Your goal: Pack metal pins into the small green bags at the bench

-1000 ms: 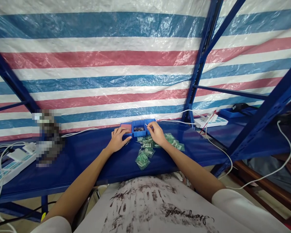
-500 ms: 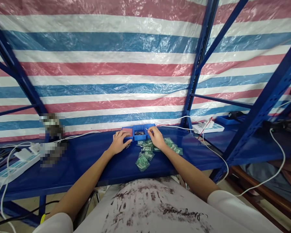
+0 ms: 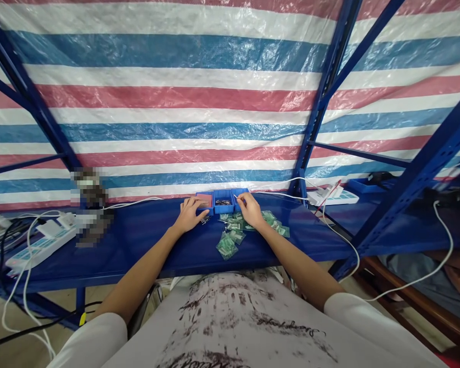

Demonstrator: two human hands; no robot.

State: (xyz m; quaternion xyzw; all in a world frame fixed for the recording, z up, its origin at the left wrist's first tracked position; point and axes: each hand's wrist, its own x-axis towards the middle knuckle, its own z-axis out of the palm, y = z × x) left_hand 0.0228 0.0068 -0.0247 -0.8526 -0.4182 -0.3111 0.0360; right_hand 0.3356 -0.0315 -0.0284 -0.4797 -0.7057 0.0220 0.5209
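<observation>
Three small blue bins (image 3: 222,200) stand in a row at the far side of the blue shelf (image 3: 149,240). My left hand (image 3: 189,213) rests on the shelf against the leftmost bin, fingers curled round a small dark part at its front. My right hand (image 3: 250,209) sits beside the rightmost bin, pinching a thin metal pin that points up and left. Several small green circuit boards (image 3: 233,235) lie scattered on the shelf between and under my hands. The middle bin holds small dark parts.
White power strips lie at the left (image 3: 38,245) and at the back right (image 3: 331,196), with white cables (image 3: 345,240) trailing over the shelf edge. Blue rack uprights (image 3: 318,102) rise behind and to the right. A striped tarp (image 3: 176,102) hangs behind.
The view has shifted slightly; both hands stay by the bins with only small movements of the fingers.
</observation>
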